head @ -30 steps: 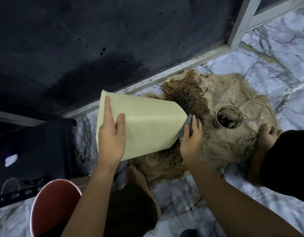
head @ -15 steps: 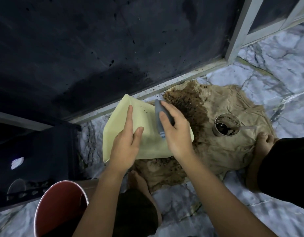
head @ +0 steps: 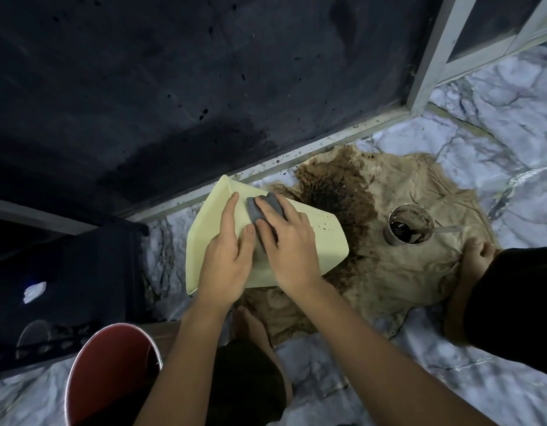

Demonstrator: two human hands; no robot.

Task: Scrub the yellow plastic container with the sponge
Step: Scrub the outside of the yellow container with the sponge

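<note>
The pale yellow plastic container (head: 327, 241) lies on its side above a stained cloth, its open rim toward the left, its side speckled with dark spots. My left hand (head: 227, 259) grips the container's near side, fingers spread over it. My right hand (head: 289, 247) presses a grey sponge (head: 261, 209) flat against the container's upper side, close to the rim. The two hands touch each other. Part of the sponge is hidden under my fingers.
A beige cloth (head: 413, 265) with a dark brown stain covers the marble floor (head: 496, 118). A small cup of dark liquid (head: 409, 224) with a spoon stands on it. A red bucket (head: 109, 376) is at lower left, a black crate (head: 66, 290) at left. My bare feet rest near the cloth.
My right hand slid the sponge from the container's base end along its side toward the rim. The container turned and tilted in my left hand.
</note>
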